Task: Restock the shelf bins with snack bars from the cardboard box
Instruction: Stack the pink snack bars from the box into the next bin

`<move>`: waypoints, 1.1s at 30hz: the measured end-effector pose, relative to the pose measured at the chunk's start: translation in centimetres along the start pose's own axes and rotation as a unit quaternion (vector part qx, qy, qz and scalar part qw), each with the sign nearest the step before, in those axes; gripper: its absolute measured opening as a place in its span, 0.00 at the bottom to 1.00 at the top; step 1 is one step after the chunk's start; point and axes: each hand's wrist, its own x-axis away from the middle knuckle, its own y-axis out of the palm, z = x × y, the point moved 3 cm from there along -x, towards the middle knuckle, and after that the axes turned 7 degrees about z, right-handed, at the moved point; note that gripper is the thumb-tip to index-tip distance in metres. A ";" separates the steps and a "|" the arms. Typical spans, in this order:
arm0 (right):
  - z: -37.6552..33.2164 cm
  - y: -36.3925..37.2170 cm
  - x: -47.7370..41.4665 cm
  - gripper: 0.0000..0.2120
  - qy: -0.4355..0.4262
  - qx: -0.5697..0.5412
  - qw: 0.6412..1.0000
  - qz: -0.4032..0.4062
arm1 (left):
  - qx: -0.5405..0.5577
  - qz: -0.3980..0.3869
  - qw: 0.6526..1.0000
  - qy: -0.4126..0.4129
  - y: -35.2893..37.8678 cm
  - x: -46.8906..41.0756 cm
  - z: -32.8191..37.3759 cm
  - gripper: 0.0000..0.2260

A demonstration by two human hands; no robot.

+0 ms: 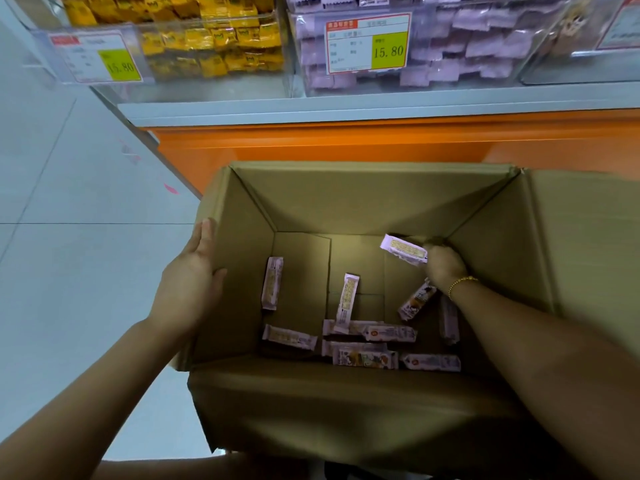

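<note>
1. Contents of the cardboard box (pixel 346 202): a thin scatter of loose bars (pixel 347 303) lying flat on its floor, most toward its near side. Box looks close to empty.
2. Right hand (pixel 444 266) is deep inside the box, at its far right corner. Its fingers are curled round one end of a snack bar (pixel 403 250). The other end juts toward the box's middle, clear of the floor. Fingertips are hidden behind the knuckles.
3. Left hand (pixel 194 271) is on the box's left wall, fingers straight and pressed together along the outside, thumb against the inner face. Reads as steadying.
4. Handling, judged: the bar is light and its wrapper is thin glossy film, likely slippery. The filling is probably firm but could crumble if bent. Better taken across mid-length, or several gathered side by side, than by the crimped end seal.
5. Destination, judged: the purple-packet bin (pixel 450 53), on the shelf above and beyond the box's far wall, matches the wrapper colour. The yellow-packet bin (pixel 207 39), beyond the far left corner, does not.
</note>
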 end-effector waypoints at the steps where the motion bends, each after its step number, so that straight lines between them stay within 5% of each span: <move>1: 0.2 0.0 0.1 0.13 0.001 0.005 1.000 0.003 | -0.001 -0.003 1.000 -0.001 0.0 -0.1 0.0 0.34; 8: -1.1 -1.5 1.9 0.12 0.025 0.007 0.999 0.022 | 0.010 -0.022 1.000 -0.008 -0.3 -0.5 0.6 0.35; 11: -3.6 -3.0 2.0 0.06 0.029 -0.169 0.985 -0.025 | 0.083 -0.010 0.996 -0.020 -1.0 -0.6 2.1 0.34; 14: -7.0 -5.2 3.4 0.07 0.014 -0.409 0.901 -0.145 | 0.189 -0.028 0.981 -0.029 -1.5 -0.6 4.6 0.29; 20: -14.3 -12.6 9.1 0.11 -0.111 -0.521 0.805 -0.262 | 0.491 -0.167 0.850 -0.092 -1.8 -0.5 8.1 0.23; 25: -17.0 -16.7 12.7 0.23 -0.177 -0.540 0.790 -0.231 | 0.627 -0.186 0.753 -0.070 -3.7 -0.2 10.1 0.16; 33: -15.6 -21.0 15.3 0.14 -0.154 -0.631 0.749 -0.132 | 0.658 -0.124 0.733 -0.119 -7.8 -0.2 10.6 0.08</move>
